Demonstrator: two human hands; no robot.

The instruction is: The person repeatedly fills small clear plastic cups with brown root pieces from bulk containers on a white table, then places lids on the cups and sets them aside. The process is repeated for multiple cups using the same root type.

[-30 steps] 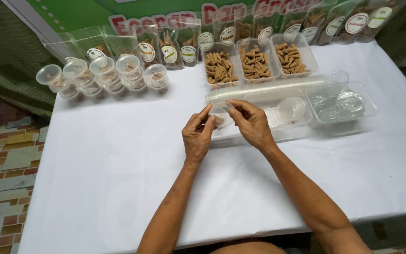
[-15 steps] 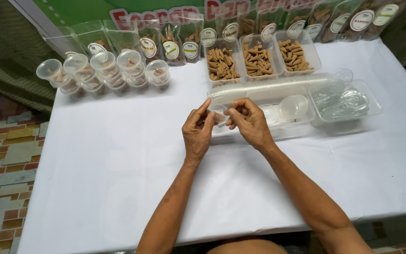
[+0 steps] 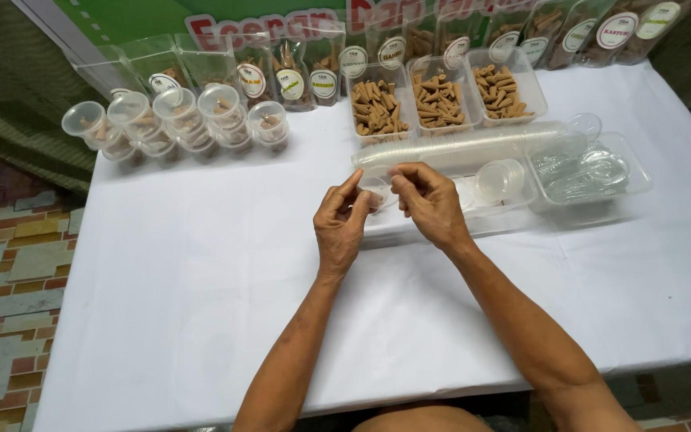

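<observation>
A small clear plastic cup (image 3: 377, 192) is pinched between the left hand (image 3: 341, 228) and right hand (image 3: 429, 204), both grips closed on it; a long sleeve of stacked cups (image 3: 465, 148) lies just beyond them on the counter (image 3: 201, 280).

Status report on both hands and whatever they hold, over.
Left hand and right hand pinch a small clear cup together. Long sleeve of stacked clear cups lies just behind. White table in front, nothing blocking.
</observation>
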